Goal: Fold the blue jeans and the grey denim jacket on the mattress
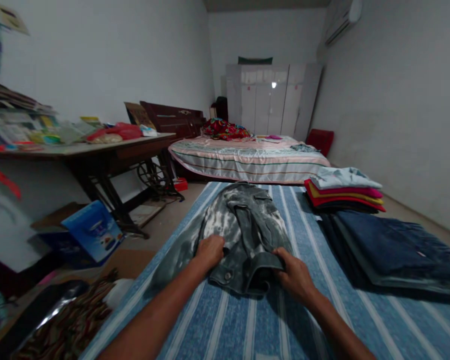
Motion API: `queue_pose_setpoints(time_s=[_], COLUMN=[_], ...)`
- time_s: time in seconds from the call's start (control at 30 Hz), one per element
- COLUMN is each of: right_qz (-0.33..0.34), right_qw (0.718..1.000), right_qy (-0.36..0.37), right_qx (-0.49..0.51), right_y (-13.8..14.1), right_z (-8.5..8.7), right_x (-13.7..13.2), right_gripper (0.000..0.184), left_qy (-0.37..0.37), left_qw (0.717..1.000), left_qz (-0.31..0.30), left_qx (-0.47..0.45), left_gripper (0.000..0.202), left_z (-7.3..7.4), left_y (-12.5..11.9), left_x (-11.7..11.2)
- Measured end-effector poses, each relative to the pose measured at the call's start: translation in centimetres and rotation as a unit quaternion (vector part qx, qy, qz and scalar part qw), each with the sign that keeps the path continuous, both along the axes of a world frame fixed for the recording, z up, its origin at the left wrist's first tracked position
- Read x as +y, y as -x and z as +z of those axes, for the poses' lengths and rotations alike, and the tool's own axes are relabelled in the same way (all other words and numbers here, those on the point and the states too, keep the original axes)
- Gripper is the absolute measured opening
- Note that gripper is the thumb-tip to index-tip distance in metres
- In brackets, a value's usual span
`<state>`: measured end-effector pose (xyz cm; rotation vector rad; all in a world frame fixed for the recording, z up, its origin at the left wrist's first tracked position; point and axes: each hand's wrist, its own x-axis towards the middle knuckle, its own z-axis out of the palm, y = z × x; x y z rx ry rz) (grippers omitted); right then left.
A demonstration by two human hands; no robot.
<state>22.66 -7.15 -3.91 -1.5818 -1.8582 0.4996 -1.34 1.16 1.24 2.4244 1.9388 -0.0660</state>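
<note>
A grey and white tie-dye jacket lies rumpled on the blue striped bedding in front of me. My left hand is closed on the cloth at the jacket's left side. On the other side, my right hand grips the edge near the collar or waistband; I cannot tell which. A round button shows on the near band, between the two hands. One sleeve spreads out under my left forearm. Some of the fingertips are hidden in the folds.
To the right sit folded dark jeans and, behind them, a stack of folded tops. A cluttered sewing-machine table stands at the left wall, with a blue box below. Farther back are another bed and a wardrobe.
</note>
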Motion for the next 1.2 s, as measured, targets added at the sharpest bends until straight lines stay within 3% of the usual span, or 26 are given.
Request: queue_pose_setpoints(time_s=[0.1, 0.2, 0.27, 0.33, 0.4, 0.47, 0.5, 0.57, 0.67, 0.7, 0.77, 0.83, 0.9, 1.03, 1.13, 1.2], right_qz=[-0.027, -0.055, -0.067, -0.069, -0.062, -0.06, -0.064, -0.068, -0.069, -0.062, -0.042, -0.019, -0.011, 0.056, 0.157, 0.188], right_qw=[0.999, 0.996, 0.993, 0.992, 0.992, 0.993, 0.993, 0.993, 0.991, 0.989, 0.985, 0.982, 0.98, 0.963, 0.921, 0.905], right_qy=[-0.032, -0.073, -0.097, -0.109, -0.108, -0.088, -0.074, -0.051, -0.045, -0.049, -0.059, -0.061, -0.045, 0.019, 0.1, 0.154], right_qx=[0.007, 0.002, -0.001, 0.006, 0.025, 0.053, 0.066, 0.084, 0.11, 0.124, 0.155, 0.179, 0.196, 0.263, 0.343, 0.348], right_y=[0.5, 1.1, 1.3, 1.4, 1.3, 1.1, 1.0, 0.6, 0.2, 0.1, 0.0, 0.0, 0.0, -0.7, -2.2, -3.8], right_z=[-1.2, -2.5, -3.2, -3.6, -3.8, -3.8, -3.8, -3.7, -3.4, -3.3, -3.0, -2.7, -2.5, -1.8, -0.7, 0.1], right_x=[-0.1, -0.1, 0.0, 0.0, 0.0, -0.1, -0.1, -0.2, -0.3, -0.3, -0.4, -0.4, -0.4, -0.6, -0.7, -0.2], right_gripper=[0.039, 0.042, 0.041, 0.04, 0.042, 0.042, 0.04, 0.033, 0.032, 0.033, 0.036, 0.036, 0.035, 0.051, 0.066, 0.071], left_qy=[-0.05, -0.13, -0.183, -0.229, -0.276, -0.222, -0.178, -0.119, -0.058, -0.053, -0.049, -0.04, -0.026, -0.025, -0.04, -0.054], left_qw=[0.998, 0.989, 0.98, 0.969, 0.926, 0.873, 0.849, 0.833, 0.829, 0.842, 0.896, 0.955, 0.99, 0.999, 0.998, 0.996], left_qz=[0.033, 0.054, 0.043, -0.001, -0.148, -0.34, -0.405, -0.447, -0.498, -0.483, -0.4, -0.272, -0.134, -0.03, 0.011, 0.022], left_qx=[-0.005, -0.033, -0.058, -0.093, -0.21, -0.269, -0.289, -0.304, -0.249, -0.233, -0.184, -0.112, -0.029, 0.022, 0.057, 0.068], left_gripper=[0.031, 0.033, 0.034, 0.033, 0.031, 0.026, 0.026, 0.037, 0.032, 0.028, 0.024, 0.025, 0.024, 0.022, 0.03, 0.037], left_z=[3.8, 9.3, 13.1, 15.9, 17.1, 16.5, 15.7, 13.5, 10.2, 9.2, 7.7, 6.3, 5.0, 2.6, 0.6, -0.6], left_y=[-0.5, -3.5, -7.5, -12.9, -18.6, -23.4, -25.0, -26.3, -23.8, -22.0, -17.7, -12.9, -8.2, -1.0, 1.6, 2.1], left_x=[2.5, 4.8, 5.4, 4.8, 3.0, 0.4, -1.0, -3.1, -4.2, -4.0, -3.0, -1.8, -0.9, 0.2, 1.0, 1.8])
